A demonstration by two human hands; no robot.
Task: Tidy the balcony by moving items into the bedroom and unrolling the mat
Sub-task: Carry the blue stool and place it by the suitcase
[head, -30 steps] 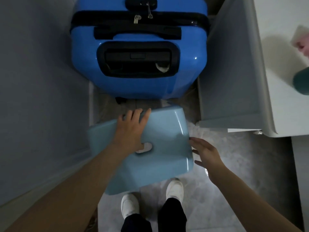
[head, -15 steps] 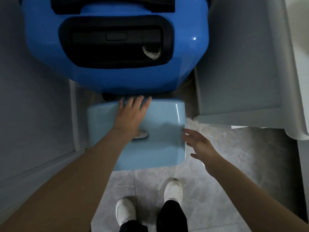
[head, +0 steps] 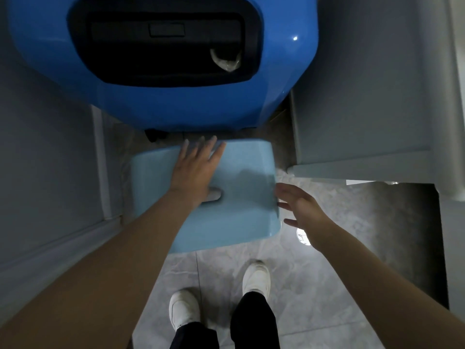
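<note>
Stool: the pale blue glossy plastic stool (head: 241, 197) stands on the floor just in front of the big bright blue hard-shell suitcase (head: 163, 104).
Left hand: the left hand (head: 195, 172) lies flat on the stool's top, fingers (head: 201, 149) straight toward the far edge, thumb in the centre slot.
Right hand: the right hand (head: 300, 210) hovers by the stool's right edge, fingers spread, holding nothing.
Hidden: the stool's legs; the suitcase is cut off at the top.
Room: grey marbled floor tiles (head: 314, 285), white cabinet (head: 364, 96) on the right, white shoes (head: 256, 278).
</note>
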